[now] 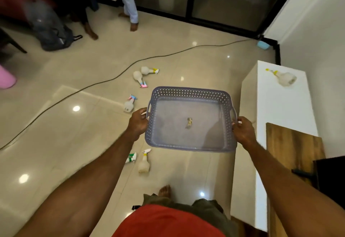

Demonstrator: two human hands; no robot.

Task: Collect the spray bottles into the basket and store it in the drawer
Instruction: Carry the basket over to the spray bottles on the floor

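Both hands, left hand [139,122] and right hand [242,131], grip the basket [190,92] holding one small scrap [189,122].

green-nozzle spray bottle [131,158] half hidden, bag [49,29] blurred

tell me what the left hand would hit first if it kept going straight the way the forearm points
Probably the spray bottle with the pink and blue trigger, lying on the floor just beyond the left hand. The hand holds the basket handle above floor level, so depth is uncertain; it might pass over.
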